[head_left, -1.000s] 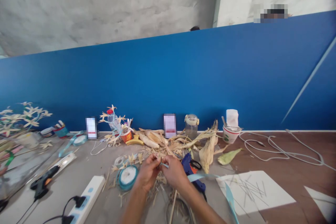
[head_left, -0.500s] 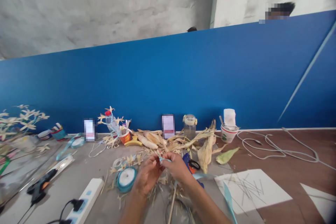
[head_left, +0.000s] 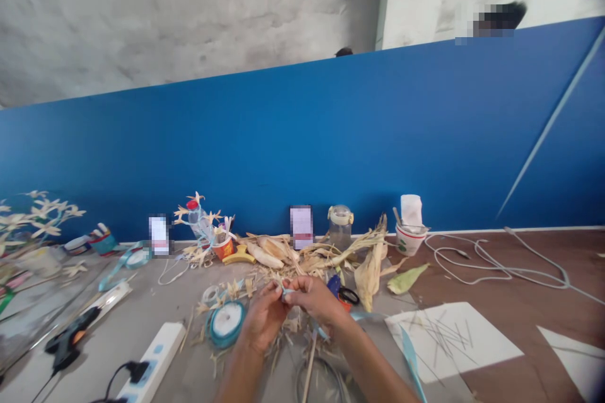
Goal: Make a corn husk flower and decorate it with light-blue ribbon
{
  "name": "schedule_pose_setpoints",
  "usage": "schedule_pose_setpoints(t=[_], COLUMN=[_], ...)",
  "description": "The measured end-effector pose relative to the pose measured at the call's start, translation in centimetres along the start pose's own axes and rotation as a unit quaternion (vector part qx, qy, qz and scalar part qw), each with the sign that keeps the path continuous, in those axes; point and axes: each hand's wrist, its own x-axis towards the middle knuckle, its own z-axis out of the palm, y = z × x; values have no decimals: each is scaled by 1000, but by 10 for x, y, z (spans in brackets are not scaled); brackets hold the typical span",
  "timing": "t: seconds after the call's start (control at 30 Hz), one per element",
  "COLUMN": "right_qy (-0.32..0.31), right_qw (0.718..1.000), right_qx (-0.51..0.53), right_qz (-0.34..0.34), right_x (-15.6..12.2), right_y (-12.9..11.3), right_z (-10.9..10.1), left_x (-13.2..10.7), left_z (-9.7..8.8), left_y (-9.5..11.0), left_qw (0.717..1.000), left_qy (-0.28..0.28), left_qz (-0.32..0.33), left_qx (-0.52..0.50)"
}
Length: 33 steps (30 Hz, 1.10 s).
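My left hand (head_left: pixel 265 318) and my right hand (head_left: pixel 316 297) meet above the middle of the littered table. Fingers of both are pinched on a small light-blue ribbon piece (head_left: pixel 285 291), with a pale husk-coloured tip at its top. What the ribbon wraps, if anything, is mostly hidden by the fingertips. Left of my left hand lies a blue ribbon spool (head_left: pixel 227 320) with a white centre. Scraps of dry husk surround both hands. Beside my right hand are black-handled scissors (head_left: pixel 350 295), partly covered. Beneath my right wrist, a thin stick (head_left: pixel 309 368) lies over a wire coil (head_left: pixel 326 384).
Corn husks (head_left: pixel 269 252) line the back, near a clear jar (head_left: pixel 341 230) and a white cup (head_left: pixel 410 240). At left are a power strip (head_left: pixel 158 352), a glue gun (head_left: pixel 70 340) and husk flowers (head_left: pixel 47 214). Thin wires lie on white paper (head_left: pixel 491 340) at right. A blue partition (head_left: pixel 283 151) stands behind.
Both hands keep their pinch on the ribbon piece, with the fingertips slightly lower and further left. The whole view has shifted a little.
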Motion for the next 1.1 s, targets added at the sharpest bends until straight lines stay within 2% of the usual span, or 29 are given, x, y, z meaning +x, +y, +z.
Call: schedule_pose_setpoints(t=[0.13,0.43,0.7,0.83,1.0,1.1], right_qy=[-27,-34,11,6,-4,-6], right_qw=[995,998,996,995,992,991], right_qx=[68,22,-84,-103,-122,-132], right_qz=[62,39,2,-14,-4,-12], right_x=[-4,-1,-1,1,1,1], right_y=[-5,-4,-5,0,-1,-1], right_z=[-1,-9,-14,-17,-20,-20], left_x=[-1,-1,0,-1,-1,2], left_z=[-2,-5,-8,-8,-10,-12], left_y=[-1,1,-1,0,1,-1], left_qw=[999,996,997,997,996,997], left_qy=[-40,-67,-17,-3,-10,8], left_qz=[-16,-53,-74,-71,-87,-68], left_qx=[-26,-31,-28,-15,10,20])
